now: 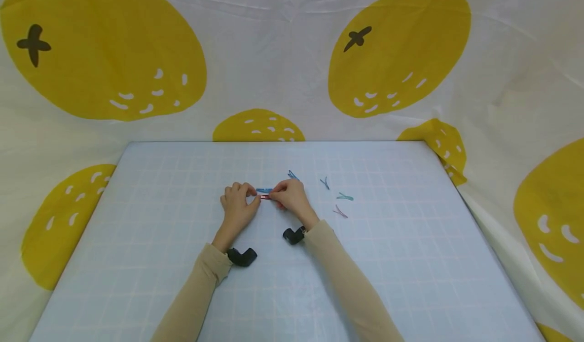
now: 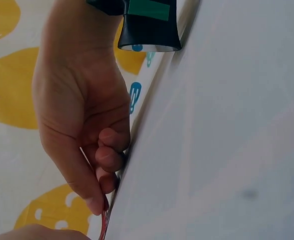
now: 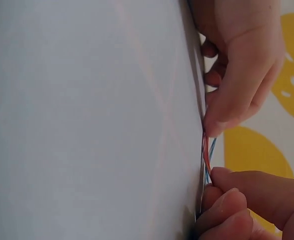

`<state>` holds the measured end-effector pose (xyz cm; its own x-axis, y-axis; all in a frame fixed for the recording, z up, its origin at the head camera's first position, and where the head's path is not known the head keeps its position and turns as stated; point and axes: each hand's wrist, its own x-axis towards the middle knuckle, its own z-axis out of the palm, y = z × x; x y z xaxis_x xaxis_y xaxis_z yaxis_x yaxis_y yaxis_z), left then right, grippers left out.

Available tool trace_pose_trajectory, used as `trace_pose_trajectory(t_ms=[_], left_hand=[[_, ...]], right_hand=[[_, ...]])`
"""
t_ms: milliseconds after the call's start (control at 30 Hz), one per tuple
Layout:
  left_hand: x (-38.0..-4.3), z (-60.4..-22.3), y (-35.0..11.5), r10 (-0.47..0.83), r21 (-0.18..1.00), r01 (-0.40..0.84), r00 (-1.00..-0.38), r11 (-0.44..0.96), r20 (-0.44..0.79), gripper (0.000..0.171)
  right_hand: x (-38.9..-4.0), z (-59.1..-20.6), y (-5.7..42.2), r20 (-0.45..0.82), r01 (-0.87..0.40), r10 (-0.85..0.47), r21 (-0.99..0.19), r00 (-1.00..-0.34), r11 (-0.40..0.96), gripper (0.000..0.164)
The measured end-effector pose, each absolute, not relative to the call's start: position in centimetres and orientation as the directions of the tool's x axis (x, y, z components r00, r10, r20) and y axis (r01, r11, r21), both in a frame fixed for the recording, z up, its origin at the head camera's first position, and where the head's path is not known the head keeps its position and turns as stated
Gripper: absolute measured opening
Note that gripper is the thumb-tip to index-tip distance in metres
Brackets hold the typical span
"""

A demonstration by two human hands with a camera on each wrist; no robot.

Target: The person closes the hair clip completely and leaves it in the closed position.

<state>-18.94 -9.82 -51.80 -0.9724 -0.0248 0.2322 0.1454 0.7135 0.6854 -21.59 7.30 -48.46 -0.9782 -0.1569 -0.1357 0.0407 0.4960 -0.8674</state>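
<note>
a slim red hair clip sits between two hands near the middle of a table; whether it touches the surface is hard to tell. the left hand has its grip pinched on the clip's left end, and the right hand grasps the right end between thumb and finger. just beyond, a blue hair clip lies roughly parallel. a second blue clip lies behind the right hand. to the right, well apart from the hands, are three v-shaped clips: a dark blue one, a green one and a pink one. beige sleeves cover the arms. behind hangs a white cloth with big yellow fruit.
</note>
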Motion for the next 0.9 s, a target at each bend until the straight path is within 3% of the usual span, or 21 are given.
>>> trace_pose_trajectory(t_ms=[733, 900], left_hand=[[-18.77, -52.28, -9.94, -0.036, 0.708, 0.196, -0.954, 0.679, 0.298, 0.009], [-18.93, -51.62, -10.11, -0.048, 0.752, 0.175, -0.963, 0.636, 0.265, 0.009]], right_hand=[[-21.05, -48.76, 8.01, -0.125, 0.027, -0.187, -0.891, -0.975, 0.453, 0.009], [-20.99, -48.29, 8.31, -0.128, 0.023, -0.208, -0.896, -0.97, 0.444, 0.01]])
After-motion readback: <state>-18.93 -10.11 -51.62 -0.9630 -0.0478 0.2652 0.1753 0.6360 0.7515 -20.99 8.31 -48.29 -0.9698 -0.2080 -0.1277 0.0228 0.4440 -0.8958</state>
